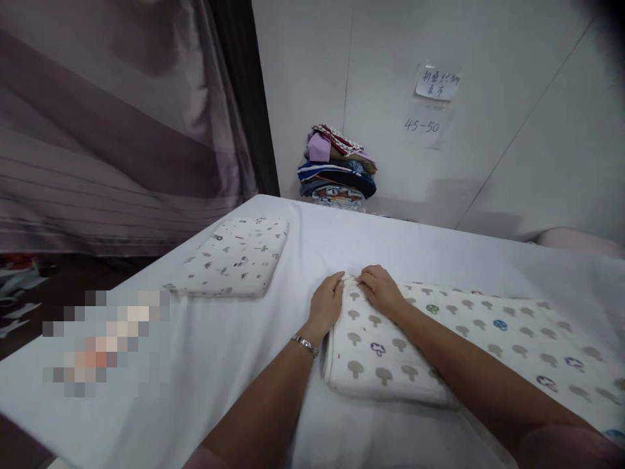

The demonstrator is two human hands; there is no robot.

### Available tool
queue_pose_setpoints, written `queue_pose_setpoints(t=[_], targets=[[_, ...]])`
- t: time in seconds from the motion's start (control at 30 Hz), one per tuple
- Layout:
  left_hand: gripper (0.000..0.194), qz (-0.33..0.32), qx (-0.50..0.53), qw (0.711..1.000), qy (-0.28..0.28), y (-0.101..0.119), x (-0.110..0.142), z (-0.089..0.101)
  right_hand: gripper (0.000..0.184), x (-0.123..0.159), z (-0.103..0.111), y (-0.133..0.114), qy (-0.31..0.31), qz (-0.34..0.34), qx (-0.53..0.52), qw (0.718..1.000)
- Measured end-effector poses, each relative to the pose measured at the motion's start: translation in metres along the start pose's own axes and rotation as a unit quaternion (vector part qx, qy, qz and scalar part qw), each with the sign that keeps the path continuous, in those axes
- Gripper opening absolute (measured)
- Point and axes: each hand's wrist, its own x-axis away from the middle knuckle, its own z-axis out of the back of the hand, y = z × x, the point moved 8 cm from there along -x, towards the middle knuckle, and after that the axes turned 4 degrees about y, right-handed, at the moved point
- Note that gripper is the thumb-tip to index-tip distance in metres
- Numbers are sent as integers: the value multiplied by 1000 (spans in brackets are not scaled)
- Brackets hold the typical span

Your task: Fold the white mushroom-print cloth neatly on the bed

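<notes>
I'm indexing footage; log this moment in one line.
mushroom-print cloth: on white table | left hand: at its far-left corner | right hand: on its far edge | second cloth: folded, farther left

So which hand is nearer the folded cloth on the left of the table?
Left. The left hand is to the right of that folded cloth, apart from it; the right hand is farther right, on the mushroom-print cloth.

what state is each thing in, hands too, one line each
mushroom-print cloth: spread flat, left end layered
left hand: touching its far left corner
right hand: touching its far edge, near that corner
small-print cloth: folded, flat
fabric stack: piled up
purple curtain: hanging
</notes>
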Motion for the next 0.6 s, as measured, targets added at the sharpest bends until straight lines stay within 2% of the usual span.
queue_pose_setpoints(t=[0.23, 0.6], targets=[[33, 4, 3, 1000, 4, 0, 0, 0, 9, 4, 3, 1, 29, -16, -36, 999], [33, -10, 4, 1000, 9, 3, 0, 1, 14, -3, -3, 3, -14, -49, 7, 999]])
